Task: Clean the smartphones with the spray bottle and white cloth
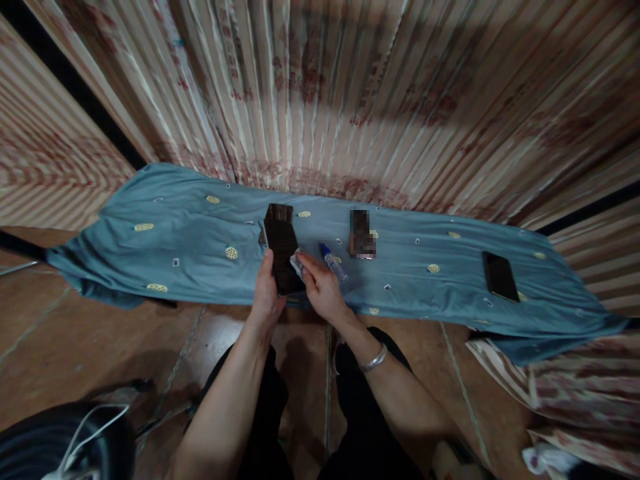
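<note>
My left hand (269, 291) is closed round the lower left side of a dark smartphone (282, 248), held tilted above the cloth. Against the phone's right side my right hand (320, 283) pinches a small pale wipe (297, 264), mostly hidden by the fingers. Just right of that hand lies a clear spray bottle (336, 267) with a blue top. Behind the held phone, partly covered by it, is a dark glossy item (279, 213) whose kind I cannot make out.
A blue-green patterned cloth (200, 267) covers the long narrow surface. Another phone-shaped item (361, 233), blurred by pixels, lies right of centre. A black phone (501, 276) rests far right. Striped curtains (320, 100) hang behind. A black stool (65, 440) with a white cable stands lower left.
</note>
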`<state>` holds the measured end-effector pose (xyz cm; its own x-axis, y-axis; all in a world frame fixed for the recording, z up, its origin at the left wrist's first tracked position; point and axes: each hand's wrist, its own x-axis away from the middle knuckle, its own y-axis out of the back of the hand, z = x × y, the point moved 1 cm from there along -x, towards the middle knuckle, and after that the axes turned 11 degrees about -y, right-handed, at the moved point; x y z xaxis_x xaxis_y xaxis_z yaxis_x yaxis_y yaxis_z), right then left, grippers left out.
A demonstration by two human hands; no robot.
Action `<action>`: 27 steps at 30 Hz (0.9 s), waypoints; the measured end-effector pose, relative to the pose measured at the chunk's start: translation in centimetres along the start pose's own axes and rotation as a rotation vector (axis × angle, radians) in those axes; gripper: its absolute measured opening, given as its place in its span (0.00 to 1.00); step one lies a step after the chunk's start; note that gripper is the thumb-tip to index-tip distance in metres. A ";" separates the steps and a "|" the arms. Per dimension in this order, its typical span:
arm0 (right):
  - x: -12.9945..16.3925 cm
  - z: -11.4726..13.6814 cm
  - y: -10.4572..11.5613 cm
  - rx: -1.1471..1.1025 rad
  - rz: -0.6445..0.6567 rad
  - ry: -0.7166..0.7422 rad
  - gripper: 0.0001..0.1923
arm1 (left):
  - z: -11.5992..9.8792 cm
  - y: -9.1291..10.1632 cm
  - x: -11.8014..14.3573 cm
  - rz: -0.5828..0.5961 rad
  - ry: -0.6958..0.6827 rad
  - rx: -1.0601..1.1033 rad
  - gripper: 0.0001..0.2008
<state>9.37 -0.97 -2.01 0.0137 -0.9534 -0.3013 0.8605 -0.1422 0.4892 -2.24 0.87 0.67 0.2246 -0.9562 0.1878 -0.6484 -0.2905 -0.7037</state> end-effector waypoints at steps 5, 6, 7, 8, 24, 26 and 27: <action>1.5 0.5 -0.6 0.040 0.020 0.020 0.22 | -1.0 0.2 -0.7 -0.096 0.005 -0.012 0.13; 1.7 0.6 -0.6 0.058 0.019 0.025 0.22 | -1.1 0.2 -0.8 -0.104 0.002 -0.014 0.13; 1.9 0.6 -0.5 0.081 0.014 0.035 0.21 | -1.1 0.3 -0.9 -0.101 0.002 -0.019 0.14; 2.0 0.7 -0.5 0.107 0.009 0.048 0.21 | -1.1 0.3 -0.9 -0.089 0.010 -0.028 0.15; 2.0 2.1 -0.5 0.191 0.021 0.181 0.20 | -0.1 0.6 -0.6 0.036 0.093 -0.019 0.26; 2.6 2.5 -0.6 0.162 0.039 0.189 0.20 | -0.1 0.5 -0.7 0.048 0.079 -0.021 0.29; 2.8 2.7 -0.6 0.153 0.043 0.186 0.20 | 0.0 0.4 -0.8 0.042 0.078 -0.019 0.30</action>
<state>7.55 -4.22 -0.96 0.1541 -0.8962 -0.4160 0.7703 -0.1546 0.6186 -2.72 1.54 0.24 0.1403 -0.9672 0.2119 -0.6700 -0.2504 -0.6988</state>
